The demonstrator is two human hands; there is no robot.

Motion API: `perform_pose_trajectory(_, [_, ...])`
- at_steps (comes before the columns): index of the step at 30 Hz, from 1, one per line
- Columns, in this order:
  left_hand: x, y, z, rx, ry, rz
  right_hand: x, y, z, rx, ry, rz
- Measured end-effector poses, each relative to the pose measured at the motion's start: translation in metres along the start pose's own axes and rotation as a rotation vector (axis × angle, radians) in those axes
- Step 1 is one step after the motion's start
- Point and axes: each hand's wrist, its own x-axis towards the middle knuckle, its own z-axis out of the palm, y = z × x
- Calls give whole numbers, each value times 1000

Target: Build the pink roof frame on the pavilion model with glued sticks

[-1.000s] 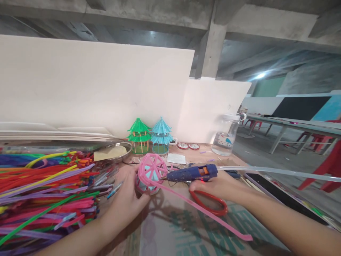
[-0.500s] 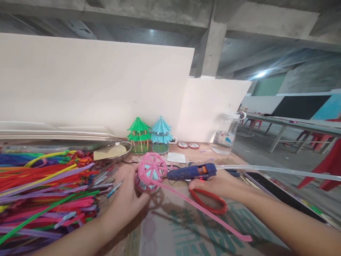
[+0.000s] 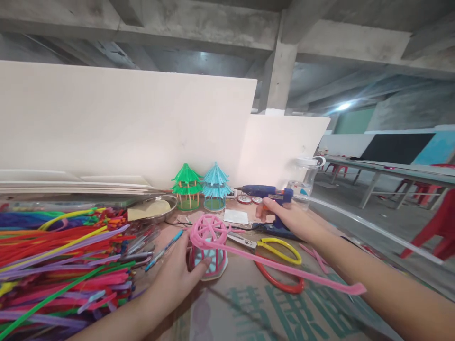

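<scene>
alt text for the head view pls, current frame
The left hand steadies a pink pavilion of pipe cleaners on the table, while the right hand holds a blue glue gun further back. Scissors lie between them; a heap of pipe cleaners fills the left.

Craft workshop in a bare concrete hall, heaps of coloured pipe cleaners (image 3: 60, 255) on a cardboard-covered table (image 3: 270, 312), finished toy pavilions (image 3: 201, 187), scissors (image 3: 273, 246), long worktable (image 3: 387, 168), red plastic chairs (image 3: 437, 222).
</scene>
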Motion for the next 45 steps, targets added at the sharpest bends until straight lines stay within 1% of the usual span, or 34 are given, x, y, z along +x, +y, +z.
perform_pose_trajectory(1, [0, 0, 1, 8, -26, 1, 9, 6, 0, -35, 13, 34])
perform_pose_trajectory(2, [0, 0, 1, 16, -53, 4, 19, 12, 0, -83, 4, 99])
perform_pose_trajectory(3, [0, 0, 1, 20, -72, 9, 28, 18, 0, -100, 0, 134])
perform_pose_trajectory(6, [-1, -2, 1, 23, -86, 12, 54, 36, 1, -143, 7, 197])
perform_pose_trajectory(9, [0, 0, -1, 49, -64, 31, 71, 51, 8, -176, -1, 240])
perform_pose_trajectory(12, [0, 2, -2, 96, -42, 46, 78, 65, 20, -201, -38, 281])
perform_pose_trajectory(15, [-1, -2, -2, 120, -56, 61, 79, 76, 31, -223, -78, 299])
perform_pose_trajectory(17, [0, -6, 0, 117, -76, 66, 78, 80, 32, -247, -96, 305])
perform_pose_trajectory(20, [1, -9, 0, 123, -74, 74, 75, 79, 25, -303, -125, 308])
perform_pose_trajectory(26, [3, -1, -4, 190, -53, 83, 64, 64, 9, -420, -137, 254])
perform_pose_trajectory(29, [2, -3, -4, 196, -60, 64, 57, 56, 2, -476, -138, 247])
perform_pose_trajectory(31, [2, -6, -3, 189, -62, 39, 52, 46, -6, -508, -144, 246])
perform_pose_trajectory(33, [1, -8, -2, 176, -67, 16, 46, 29, -16, -520, -156, 227])
perform_pose_trajectory(36, [1, -7, -1, 156, -79, 8, 27, -7, -28, -474, -176, 153])
perform_pose_trajectory(37, [1, -5, -1, 145, -86, 8, 18, -21, -29, -425, -196, 104])
perform_pose_trajectory(39, [1, -4, -1, 108, -99, 11, -5, -47, -29, -259, -272, -76])
perform_pose_trajectory(41, [2, -4, -1, 79, -100, 22, -30, -69, -26, -270, -253, -172])
perform_pose_trajectory(43, [3, -6, -1, 87, -81, 29, -50, -83, -21, -316, -221, -218])
perform_pose_trajectory(45, [4, -9, -2, 117, -57, 16, -61, -87, -20, -330, -203, -229])
